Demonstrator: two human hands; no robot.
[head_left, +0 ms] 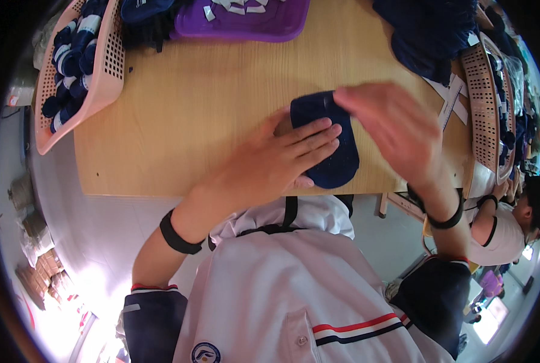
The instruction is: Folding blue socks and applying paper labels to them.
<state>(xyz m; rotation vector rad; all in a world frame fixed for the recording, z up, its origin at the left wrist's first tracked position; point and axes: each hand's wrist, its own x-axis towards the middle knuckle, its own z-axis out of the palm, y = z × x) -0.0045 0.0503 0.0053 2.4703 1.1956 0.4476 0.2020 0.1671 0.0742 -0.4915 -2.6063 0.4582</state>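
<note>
A flat, rounded piece of folded navy fabric [341,158] lies at the near edge of the wooden table. My left hand [282,154] grips it from the left, with several fingers laid across its top. The thumb shows at its lower edge. A small pale mark shows near the fabric's far end. Blurred by motion, my right hand [397,130] is over the right side, its fingertips at the fabric's far right corner. Whether those fingers pinch anything I cannot make out.
A pink basket [110,78] of banded navy rolls stands far left, another basket [481,109] at right. A purple tray [246,33] holds white paper pieces. Dark fabric [430,33] is heaped at far right near white strips [451,100]. Another person [500,233] sits at right.
</note>
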